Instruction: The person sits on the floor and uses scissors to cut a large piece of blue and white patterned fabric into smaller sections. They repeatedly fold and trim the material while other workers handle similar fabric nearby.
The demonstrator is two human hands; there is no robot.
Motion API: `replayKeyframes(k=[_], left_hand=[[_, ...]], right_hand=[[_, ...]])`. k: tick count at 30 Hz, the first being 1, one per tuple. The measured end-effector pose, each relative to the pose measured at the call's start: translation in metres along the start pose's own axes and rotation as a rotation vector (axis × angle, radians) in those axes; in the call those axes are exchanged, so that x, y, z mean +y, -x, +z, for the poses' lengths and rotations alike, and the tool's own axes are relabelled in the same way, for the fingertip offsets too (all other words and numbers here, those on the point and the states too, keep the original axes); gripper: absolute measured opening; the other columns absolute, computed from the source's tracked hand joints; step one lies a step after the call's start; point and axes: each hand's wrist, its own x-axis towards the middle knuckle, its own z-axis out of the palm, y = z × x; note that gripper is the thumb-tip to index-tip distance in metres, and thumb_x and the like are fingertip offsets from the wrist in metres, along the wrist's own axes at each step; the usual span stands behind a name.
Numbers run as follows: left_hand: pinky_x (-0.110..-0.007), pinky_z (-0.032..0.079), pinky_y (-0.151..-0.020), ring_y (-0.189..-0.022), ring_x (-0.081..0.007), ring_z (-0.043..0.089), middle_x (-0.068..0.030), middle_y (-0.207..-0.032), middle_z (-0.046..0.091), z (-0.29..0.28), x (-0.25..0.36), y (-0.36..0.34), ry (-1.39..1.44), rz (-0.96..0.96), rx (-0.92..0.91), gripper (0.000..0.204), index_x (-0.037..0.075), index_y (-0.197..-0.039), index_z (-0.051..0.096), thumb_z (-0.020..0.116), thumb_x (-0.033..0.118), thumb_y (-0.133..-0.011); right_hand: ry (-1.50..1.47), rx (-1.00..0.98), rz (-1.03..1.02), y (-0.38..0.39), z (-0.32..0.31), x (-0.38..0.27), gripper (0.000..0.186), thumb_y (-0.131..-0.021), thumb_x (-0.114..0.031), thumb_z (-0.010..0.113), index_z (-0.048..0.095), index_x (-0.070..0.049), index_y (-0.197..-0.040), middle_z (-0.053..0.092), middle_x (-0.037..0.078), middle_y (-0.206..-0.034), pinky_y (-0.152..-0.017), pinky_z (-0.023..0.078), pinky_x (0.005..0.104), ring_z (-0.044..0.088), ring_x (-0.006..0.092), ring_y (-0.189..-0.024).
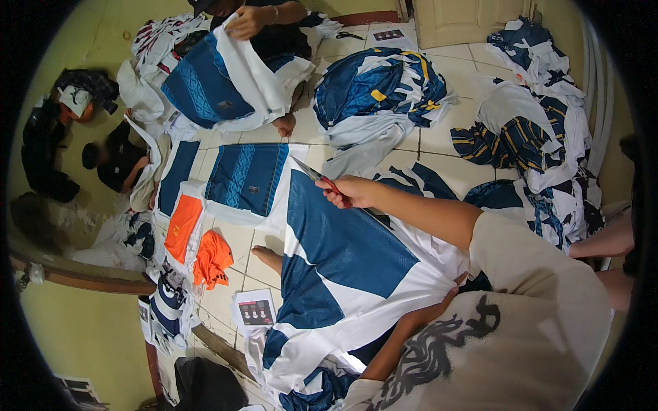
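My right hand (337,192) is closed round the red handles of a pair of scissors (308,172). The blades point up and left, over the corner of a large blue-and-white printed fabric sheet (349,233). This sheet spreads across the floor and my lap in blue panels with white between them. Close to my body, my left hand (449,296) grips the sheet's near edge; its fingers are partly hidden. Just beyond the scissors lies a blue patterned fabric panel (247,178) with a white border.
Across from me a person's hand (250,22) lifts another blue-and-white panel (212,85). A blue, white and yellow fabric bundle (380,85) sits on the tiles. Orange pieces (214,259) and a printed sheet (255,312) lie left. Fabric piles (528,130) line the right.
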Motion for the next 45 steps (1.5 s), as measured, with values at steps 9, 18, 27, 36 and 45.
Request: replayKeyframes(k=[9,18,27,36,45], left_hand=[[-0.032,0.017,-0.117,-0.143,-0.0312,0.025,-0.0142,-0.156,0.027,-0.015,0.011,0.007,-0.374,-0.099,-0.017,0.054,0.022,-0.154,0.023,0.024,0.045,-0.105],[-0.030,0.029,-0.112,-0.136,-0.0232,0.041,-0.0141,-0.149,0.039,-0.039,0.056,0.037,-0.216,-0.164,0.254,0.054,0.014,-0.149,0.036,0.035,0.044,-0.103],[-0.041,0.019,-0.118,-0.145,-0.0289,0.023,-0.0150,-0.155,0.030,-0.061,-0.028,0.098,0.265,0.405,0.732,0.076,0.005,-0.151,0.026,0.053,0.048,-0.095],[-0.040,0.044,-0.102,-0.116,-0.0324,0.056,-0.0227,-0.125,0.058,-0.136,-0.042,0.540,0.499,1.365,1.555,0.059,-0.010,-0.129,0.047,0.062,0.033,-0.091],[-0.039,0.036,-0.107,-0.123,-0.0294,0.052,-0.0192,-0.134,0.054,-0.048,-0.029,0.510,0.269,1.020,2.371,0.061,-0.007,-0.128,0.051,0.060,0.042,-0.093]], right_hand=[[0.488,0.044,-0.171,-0.019,0.001,-0.035,0.035,-0.098,-0.041,0.055,0.054,-0.012,-0.078,0.048,-0.005,-0.057,-0.045,0.037,0.0234,0.046,0.0056,-0.049],[1.384,-0.721,-0.071,0.141,0.004,0.091,0.035,-0.078,-0.033,0.074,0.062,-0.001,-0.086,0.065,0.009,-0.073,-0.058,0.045,0.0363,0.061,0.0213,-0.067],[1.137,-0.427,-0.305,0.111,0.030,-0.032,0.016,-0.075,-0.011,0.070,0.061,-0.003,-0.086,0.065,0.007,-0.073,-0.060,0.045,0.0330,0.058,0.0145,-0.065],[1.529,0.537,-1.338,0.108,0.097,-0.243,0.024,-0.080,-0.009,0.069,0.062,-0.002,-0.102,0.068,0.013,-0.094,-0.075,0.053,0.0307,0.064,0.0192,-0.081],[1.427,0.667,-1.364,0.170,0.012,-0.178,0.028,-0.084,-0.013,0.068,0.063,-0.006,-0.111,0.068,0.014,-0.091,-0.074,0.052,0.0332,0.067,0.0251,-0.079]])
